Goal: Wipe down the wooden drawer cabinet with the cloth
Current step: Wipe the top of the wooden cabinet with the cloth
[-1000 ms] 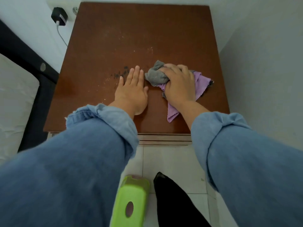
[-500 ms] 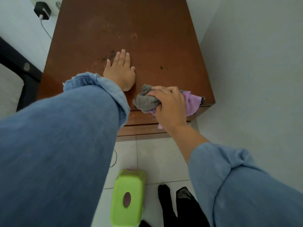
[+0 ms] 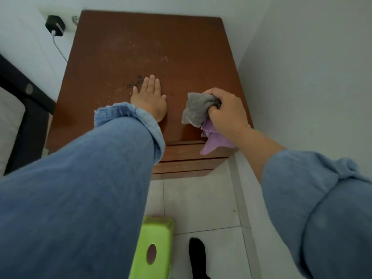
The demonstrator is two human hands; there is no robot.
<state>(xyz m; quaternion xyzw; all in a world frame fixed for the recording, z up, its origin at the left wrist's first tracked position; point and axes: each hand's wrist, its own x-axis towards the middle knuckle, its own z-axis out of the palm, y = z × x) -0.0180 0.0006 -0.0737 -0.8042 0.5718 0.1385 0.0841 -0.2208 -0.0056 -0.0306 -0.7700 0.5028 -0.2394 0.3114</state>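
Cloth (image 3: 198, 111), grey and purple, hangs bunched in the curled fingers of the right hand (image 3: 226, 111) over the cabinet (image 3: 124, 57) top's front right corner, while the left hand (image 3: 150, 97) lies flat near its front edge, fingers straight and together.

The room has soft, even daylight, bright on the white walls (image 3: 312, 57) and the floor tiles (image 3: 201, 202), with no harsh glare anywhere. The brown cabinet top (image 3: 153, 43) shows only a faint pale sheen, and a small soft shadow sits under the left hand (image 3: 150, 97) and under the cloth (image 3: 198, 110). The wide view bends straight lines near the edges, so the blue sleeves (image 3: 80, 198) look huge and a bit blurry up close, and the whole view is slightly soft, not crisp.
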